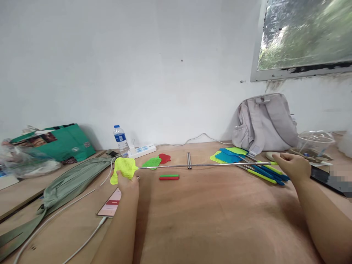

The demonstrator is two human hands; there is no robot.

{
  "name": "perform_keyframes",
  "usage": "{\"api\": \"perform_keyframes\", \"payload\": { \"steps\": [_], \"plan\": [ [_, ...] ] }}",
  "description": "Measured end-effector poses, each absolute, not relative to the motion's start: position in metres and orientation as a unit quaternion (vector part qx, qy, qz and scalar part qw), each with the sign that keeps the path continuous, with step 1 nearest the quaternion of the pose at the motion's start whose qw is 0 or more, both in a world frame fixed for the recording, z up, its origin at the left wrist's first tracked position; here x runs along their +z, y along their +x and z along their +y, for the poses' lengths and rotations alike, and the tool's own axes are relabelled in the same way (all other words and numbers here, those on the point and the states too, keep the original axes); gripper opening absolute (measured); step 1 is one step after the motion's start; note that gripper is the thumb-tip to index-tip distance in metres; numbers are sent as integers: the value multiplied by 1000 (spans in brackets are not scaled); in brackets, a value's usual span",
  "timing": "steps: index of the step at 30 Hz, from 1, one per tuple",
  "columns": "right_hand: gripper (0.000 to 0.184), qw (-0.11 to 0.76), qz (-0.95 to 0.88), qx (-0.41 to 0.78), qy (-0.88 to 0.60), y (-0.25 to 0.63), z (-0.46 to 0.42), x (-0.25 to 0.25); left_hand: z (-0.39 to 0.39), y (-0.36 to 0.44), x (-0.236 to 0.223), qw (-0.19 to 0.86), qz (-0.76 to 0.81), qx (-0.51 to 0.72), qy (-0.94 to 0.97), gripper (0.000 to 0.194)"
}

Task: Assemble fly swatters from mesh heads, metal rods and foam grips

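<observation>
A yellow telescopic fly swatter (pixel 125 165) stretches across the table, its thin metal rod drawn out long. My left hand (pixel 128 184) is closed on the mesh head. Far to the right, my right hand (pixel 294 165) grips the yellow handle end. Beneath the rod lie a green swatter head (pixel 152 163) and a red swatter head (pixel 164 158). Two short metal rods (pixel 189 160) rest near the middle, and a red and green pair of handles (pixel 168 177) lies just in front. Beside my right hand is a pile of blue and yellow swatters (pixel 231 157).
A water bottle (pixel 120 138) and a white power strip (pixel 142 150) stand near the wall. A phone (pixel 109 206) with a cable is by my left forearm. Leftward lie a grey-green strap bag (pixel 74 183) and a green bag (pixel 66 143). A grey backpack (pixel 265 123) leans at right.
</observation>
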State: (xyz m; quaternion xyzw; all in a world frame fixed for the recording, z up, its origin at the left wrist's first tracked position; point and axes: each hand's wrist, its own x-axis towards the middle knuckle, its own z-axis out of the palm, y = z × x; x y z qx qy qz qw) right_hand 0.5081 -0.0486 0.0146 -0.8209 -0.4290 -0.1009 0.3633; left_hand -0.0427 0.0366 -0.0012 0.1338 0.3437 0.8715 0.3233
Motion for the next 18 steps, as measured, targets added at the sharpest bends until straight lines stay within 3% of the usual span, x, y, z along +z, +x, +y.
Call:
{"api": "perform_keyframes", "payload": {
  "steps": [13, 18],
  "plan": [
    [36, 523, -407, -193, -724, 497, -49, 9, 39, -45, -8, 304, 357, 873, 133, 34],
    [35, 525, -397, -187, -729, 499, -50, 9, 37, -48, -9, 315, 359, 867, 144, 35]
  ]
}}
